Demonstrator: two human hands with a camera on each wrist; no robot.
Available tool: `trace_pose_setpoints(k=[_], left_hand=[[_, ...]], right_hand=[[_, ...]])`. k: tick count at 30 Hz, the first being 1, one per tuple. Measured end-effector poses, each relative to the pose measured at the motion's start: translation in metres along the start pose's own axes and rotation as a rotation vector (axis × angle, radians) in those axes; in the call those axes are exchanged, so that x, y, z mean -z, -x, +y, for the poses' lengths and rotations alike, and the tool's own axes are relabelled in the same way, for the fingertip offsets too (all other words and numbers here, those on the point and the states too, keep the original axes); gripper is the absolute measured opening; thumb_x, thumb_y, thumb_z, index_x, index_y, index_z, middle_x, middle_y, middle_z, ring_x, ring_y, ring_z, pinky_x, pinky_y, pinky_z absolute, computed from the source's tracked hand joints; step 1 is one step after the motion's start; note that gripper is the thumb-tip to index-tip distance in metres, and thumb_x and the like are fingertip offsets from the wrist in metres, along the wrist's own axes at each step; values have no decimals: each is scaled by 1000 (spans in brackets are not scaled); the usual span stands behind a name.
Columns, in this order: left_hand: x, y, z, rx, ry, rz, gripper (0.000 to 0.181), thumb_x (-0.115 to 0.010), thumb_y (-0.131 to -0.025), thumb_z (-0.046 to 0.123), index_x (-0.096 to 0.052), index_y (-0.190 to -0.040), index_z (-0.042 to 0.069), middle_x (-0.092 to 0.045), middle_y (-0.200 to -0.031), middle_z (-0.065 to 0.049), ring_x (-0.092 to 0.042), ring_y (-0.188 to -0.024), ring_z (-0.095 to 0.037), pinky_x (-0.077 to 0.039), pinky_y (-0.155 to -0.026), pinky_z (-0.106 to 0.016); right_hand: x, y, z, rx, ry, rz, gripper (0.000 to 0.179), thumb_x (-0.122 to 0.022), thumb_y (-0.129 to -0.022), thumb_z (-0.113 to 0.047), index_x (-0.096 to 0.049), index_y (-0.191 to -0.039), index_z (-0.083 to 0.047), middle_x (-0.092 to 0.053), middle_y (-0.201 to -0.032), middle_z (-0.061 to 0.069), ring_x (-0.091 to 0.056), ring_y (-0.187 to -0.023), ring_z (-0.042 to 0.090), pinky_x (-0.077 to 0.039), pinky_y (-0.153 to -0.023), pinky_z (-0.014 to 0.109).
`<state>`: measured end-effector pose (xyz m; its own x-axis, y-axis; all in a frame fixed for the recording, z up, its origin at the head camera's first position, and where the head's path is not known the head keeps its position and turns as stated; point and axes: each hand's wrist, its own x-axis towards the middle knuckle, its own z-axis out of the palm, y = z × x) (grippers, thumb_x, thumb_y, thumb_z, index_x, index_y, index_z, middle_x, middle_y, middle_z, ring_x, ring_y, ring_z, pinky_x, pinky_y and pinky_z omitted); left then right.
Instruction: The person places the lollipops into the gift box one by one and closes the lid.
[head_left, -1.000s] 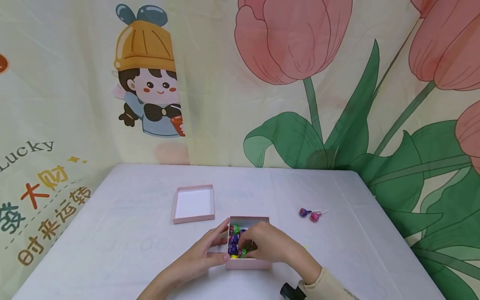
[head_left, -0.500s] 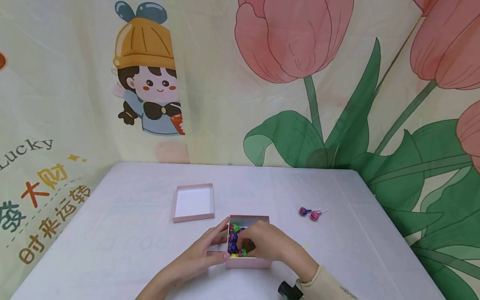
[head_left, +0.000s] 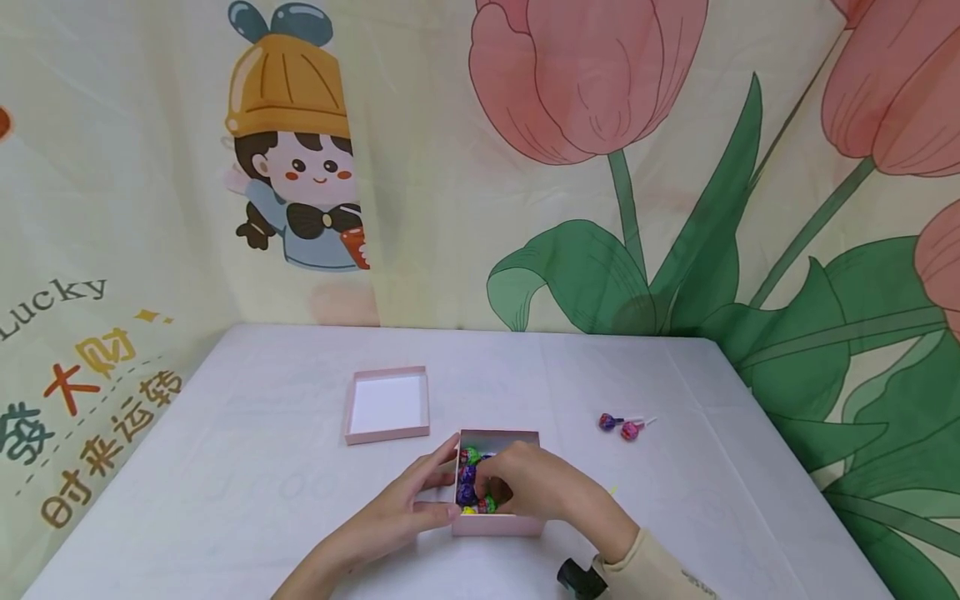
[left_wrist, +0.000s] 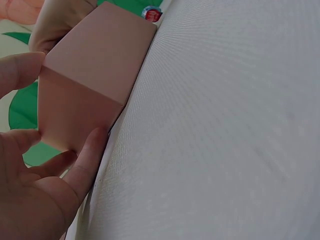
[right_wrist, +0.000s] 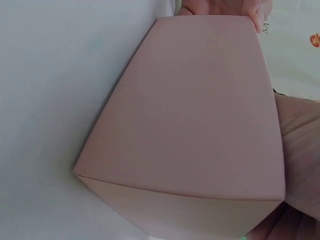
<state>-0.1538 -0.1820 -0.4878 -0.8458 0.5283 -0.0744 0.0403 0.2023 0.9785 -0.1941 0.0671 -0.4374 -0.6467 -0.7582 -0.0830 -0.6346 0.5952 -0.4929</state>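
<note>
An open pink box stands on the white-covered table, holding several lollipops in purple, green and yellow wrappers. My left hand rests against its left side, fingers spread and thumb at the near corner; the left wrist view shows those fingertips on the pink wall. Reaching over the right edge, my right hand has its bent fingers down inside among the lollipops. The box wall hides those fingertips in the right wrist view, so I cannot tell whether they pinch a lollipop.
The box's lid lies upturned behind and left of it, white inside. Off to the right lie a purple lollipop and a pink lollipop. A black device sits at the right wrist. A printed cloth backdrop hangs behind the table.
Both hands stay almost where they were. Inside the box the right fingers shift slightly among the lollipops, and the right forearm has moved a little to the left.
</note>
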Motion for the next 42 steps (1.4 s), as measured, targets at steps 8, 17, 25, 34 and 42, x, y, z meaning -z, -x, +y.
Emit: trace_pose_setpoints(k=[8,17,25,34,42], left_hand=[[-1,-1,2,-6,-18,-1,85,-70,-104,26,-18,-172,32,-21,-175,-14,-37,-153,-40,-48,-109,-27],[-1,-2,4,-3,-13,-8,86,-69,-105,26,-17,-172,32,-21,-174,-17,-37,-153,-42,-47,-114,-46],[-1,-3,4,1,-22,1,87,-71,-104,26,-17,-172,31,-20,-175,-17,-37,-153,-41,-48,-111,-37],[-2,-3,2,40,-23,19,87,-72,-103,28,-19,-172,32,-20,-175,-15,-37,-153,-41,-44,-117,-53],[-3,-3,1,28,-23,23,88,-73,-102,27,-19,-171,33,-21,-175,-15,-38,-152,-40,-47,-111,-36]], right_hand=[[8,4,2,10,-2,-2,19,-90,-86,-7,-79,-98,-16,-72,-84,-10,-60,-71,-3,-53,-70,13],[33,18,7,-8,-20,61,21,-88,-88,-9,-80,-107,-14,-76,-97,-5,-67,-86,8,-59,-81,24],[62,36,20,19,52,145,23,-86,-91,-10,-78,-111,-14,-76,-104,-6,-69,-93,14,-61,-85,30],[88,53,50,-34,127,221,27,-87,-88,-9,-78,-113,-12,-76,-105,-3,-69,-93,15,-62,-83,34],[100,62,85,-207,129,233,30,-86,-91,-14,-77,-120,-14,-75,-109,-5,-68,-99,18,-61,-86,37]])
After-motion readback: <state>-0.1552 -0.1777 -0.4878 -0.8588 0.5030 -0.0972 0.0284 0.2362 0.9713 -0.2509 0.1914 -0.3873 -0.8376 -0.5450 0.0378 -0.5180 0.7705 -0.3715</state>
